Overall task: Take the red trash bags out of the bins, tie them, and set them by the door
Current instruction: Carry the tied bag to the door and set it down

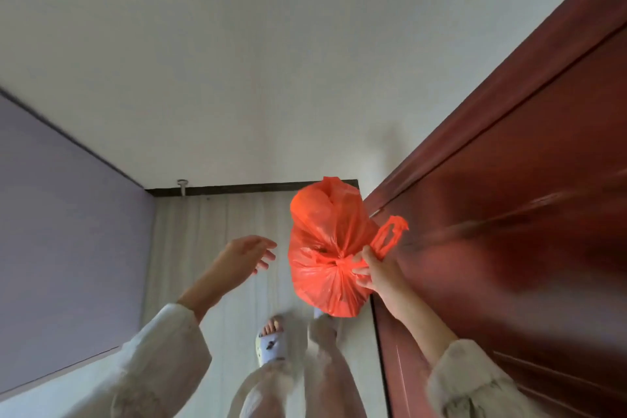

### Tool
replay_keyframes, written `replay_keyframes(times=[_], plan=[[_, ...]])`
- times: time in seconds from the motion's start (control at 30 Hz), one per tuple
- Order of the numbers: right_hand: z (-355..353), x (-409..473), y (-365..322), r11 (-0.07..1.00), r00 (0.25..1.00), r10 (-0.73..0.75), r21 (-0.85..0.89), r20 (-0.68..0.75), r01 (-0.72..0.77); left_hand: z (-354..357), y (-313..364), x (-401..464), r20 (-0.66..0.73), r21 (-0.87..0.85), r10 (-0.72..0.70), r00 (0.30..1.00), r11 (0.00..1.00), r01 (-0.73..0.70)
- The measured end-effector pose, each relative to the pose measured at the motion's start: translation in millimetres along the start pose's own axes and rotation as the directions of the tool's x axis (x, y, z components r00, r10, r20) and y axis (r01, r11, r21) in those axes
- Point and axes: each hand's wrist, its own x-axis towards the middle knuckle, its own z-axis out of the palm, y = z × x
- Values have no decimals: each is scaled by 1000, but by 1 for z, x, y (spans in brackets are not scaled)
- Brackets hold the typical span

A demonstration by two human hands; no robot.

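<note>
A full red trash bag with a knot at its neck hangs above the pale floor, right beside the dark red wooden door. My right hand grips the bag at the knot, and one loop handle sticks out past my fingers toward the door. My left hand hovers to the left of the bag with fingers spread, apart from it and holding nothing.
My feet in white slippers stand on the pale floor below the bag. A white wall runs ahead, with a dark skirting board and a small metal door stop at its foot. A lilac wall closes the left side.
</note>
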Motion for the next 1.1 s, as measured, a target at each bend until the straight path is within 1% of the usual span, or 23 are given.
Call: replay_keyframes(times=[0.07,0.17,0.27,0.37,0.47,0.6,0.7,0.83,1.03,1.1], plan=[[3,55,-7,999,999,36,22,-12,-35,5,1,44,-14,-5,-17,1000,1000,17],[8,144,-2,996,996,91,10,-6,-91,19,-11,108,-39,-3,-56,998,998,56],[15,237,18,990,990,140,4,7,-140,38,-38,176,-51,35,-89,995,995,91],[19,318,45,976,975,219,27,-32,-218,64,-69,235,-50,50,-140,989,989,142],[19,385,68,962,962,269,65,-44,-266,90,-102,281,-40,45,-193,980,980,194],[20,454,83,956,957,283,95,-66,-276,112,-137,324,-42,39,-259,965,965,261],[22,490,86,954,954,291,101,-72,-283,120,-157,341,-34,36,-299,954,953,300],[20,512,85,951,955,292,122,-53,-284,122,-168,346,-20,51,-333,943,941,334],[17,489,70,912,937,347,252,-48,-325,115,-152,335,-38,45,-336,941,940,337],[18,464,61,911,933,358,229,-25,-344,111,-139,325,-51,28,-328,943,944,329]])
